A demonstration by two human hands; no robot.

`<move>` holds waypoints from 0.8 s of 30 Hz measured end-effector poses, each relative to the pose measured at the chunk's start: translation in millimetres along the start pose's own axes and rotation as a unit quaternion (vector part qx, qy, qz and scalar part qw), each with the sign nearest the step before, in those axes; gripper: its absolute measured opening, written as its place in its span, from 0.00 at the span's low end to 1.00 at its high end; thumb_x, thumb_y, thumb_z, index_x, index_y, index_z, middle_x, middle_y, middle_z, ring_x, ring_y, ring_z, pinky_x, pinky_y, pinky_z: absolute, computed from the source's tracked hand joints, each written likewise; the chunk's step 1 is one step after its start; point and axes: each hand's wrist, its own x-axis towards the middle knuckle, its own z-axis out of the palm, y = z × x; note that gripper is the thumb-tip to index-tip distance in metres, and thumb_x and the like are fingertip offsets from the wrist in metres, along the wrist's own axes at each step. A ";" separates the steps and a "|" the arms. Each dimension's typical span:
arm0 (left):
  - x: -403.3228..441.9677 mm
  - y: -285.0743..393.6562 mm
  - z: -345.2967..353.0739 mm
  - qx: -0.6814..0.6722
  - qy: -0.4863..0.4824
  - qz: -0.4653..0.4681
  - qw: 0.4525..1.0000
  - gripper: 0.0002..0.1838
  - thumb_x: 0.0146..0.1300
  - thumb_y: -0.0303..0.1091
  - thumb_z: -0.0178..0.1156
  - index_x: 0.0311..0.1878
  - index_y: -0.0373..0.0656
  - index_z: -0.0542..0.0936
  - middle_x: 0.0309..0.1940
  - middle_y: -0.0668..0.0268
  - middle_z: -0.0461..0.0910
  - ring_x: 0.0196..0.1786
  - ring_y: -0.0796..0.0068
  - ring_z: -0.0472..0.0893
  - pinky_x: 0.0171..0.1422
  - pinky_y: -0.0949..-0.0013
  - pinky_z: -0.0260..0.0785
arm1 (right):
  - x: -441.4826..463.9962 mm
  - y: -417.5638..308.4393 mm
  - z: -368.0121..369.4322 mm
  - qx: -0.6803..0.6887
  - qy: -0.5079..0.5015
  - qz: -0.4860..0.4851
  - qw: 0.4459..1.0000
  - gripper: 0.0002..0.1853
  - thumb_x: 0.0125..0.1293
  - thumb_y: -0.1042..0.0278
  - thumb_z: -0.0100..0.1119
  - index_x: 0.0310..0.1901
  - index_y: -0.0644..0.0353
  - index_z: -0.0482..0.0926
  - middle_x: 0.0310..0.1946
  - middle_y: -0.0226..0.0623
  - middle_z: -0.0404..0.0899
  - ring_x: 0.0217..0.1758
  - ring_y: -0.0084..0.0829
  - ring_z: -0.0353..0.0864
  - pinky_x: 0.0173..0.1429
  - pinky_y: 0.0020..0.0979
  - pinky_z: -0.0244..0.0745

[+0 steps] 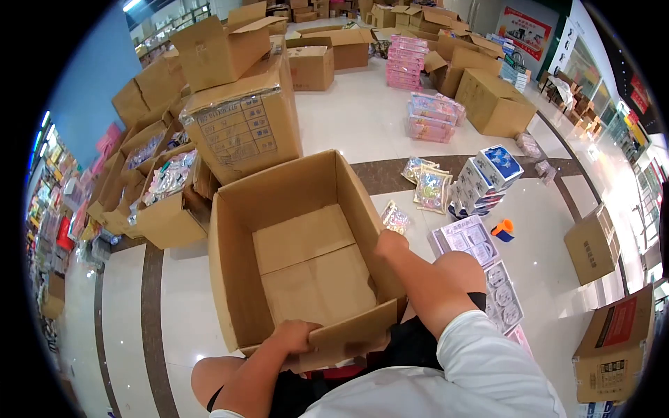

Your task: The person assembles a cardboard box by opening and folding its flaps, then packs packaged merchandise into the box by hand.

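— Where is the open cardboard box (313, 285)?

— Directly in front of a seated person, mouth up, its near wall between the person's knees on a shop floor crowded with cartons. A tall taped carton (244, 125) stands beyond its far left corner. Whether its underside rests on the floor is hidden.

— And the hands?

— Both grip the box. The left hand (294, 336) is closed over the top edge of the near wall, toward the left corner; the right hand (392, 245) is curled on the right wall's rim, its fingertips out of sight.

— Heavy or light?

— Likely light for its size, with the flaps of its bottom in plain view, yet bulky and awkward to turn. The cardboard looks stiff along the folded corners but apt to bow mid-wall. It is probably not slippery, and sturdier than anything fragile, though a hard squeeze could crease a rim.

— The best hold?

— Opposite walls, close to the corners, with fingers inside and thumbs outside; one rim alone would let it twist.

— What lies close by?

— Just right of the box, a small plastic packet (395, 218), nearest the right hand. Farther right, a stack of blue-and-white boxes (481, 181) and, nearer, a lilac boxed set (465, 240).
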 end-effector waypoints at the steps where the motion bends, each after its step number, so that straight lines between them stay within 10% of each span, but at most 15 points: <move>1: -0.4 -0.2 0.0 -0.003 -0.004 -0.002 1.000 0.35 0.48 0.47 0.74 0.63 0.58 0.80 0.48 0.59 0.86 0.52 0.55 0.84 0.56 0.53 0.76 | -2.3 -1.8 -2.2 0.006 0.002 0.002 1.000 0.23 0.51 0.63 0.69 0.50 0.64 0.85 0.49 0.46 0.87 0.53 0.42 0.87 0.55 0.38 0.82; 24: 6.5 -3.1 6.4 -0.024 -0.026 -0.024 0.999 0.35 0.48 0.44 0.73 0.64 0.58 0.79 0.48 0.59 0.86 0.53 0.56 0.84 0.56 0.54 0.77 | -1.3 -5.7 -13.9 -0.031 -0.046 0.002 0.998 0.21 0.58 0.59 0.66 0.52 0.59 0.86 0.53 0.42 0.86 0.56 0.40 0.86 0.55 0.36 0.82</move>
